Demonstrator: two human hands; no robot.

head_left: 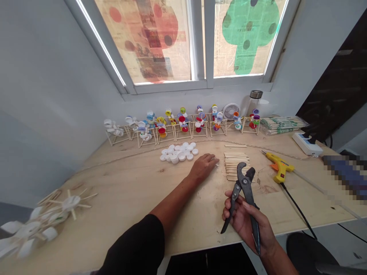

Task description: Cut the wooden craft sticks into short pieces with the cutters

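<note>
Clearly, your right hand (243,225) grips the handles (226,222) of the black cutter (244,182), a probably stiff, weighty tool best held low, over the table (129,191), while your left hand (204,166) rests near the wooden sticks (231,166), its hold impossible to tell.

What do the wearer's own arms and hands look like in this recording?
The left arm wears a plain black sleeve that ends near the elbow, leaving the left forearm bare. The right forearm is bare too; its sleeve is out of view. Neither the left hand nor the right hand wears a glove.
</note>
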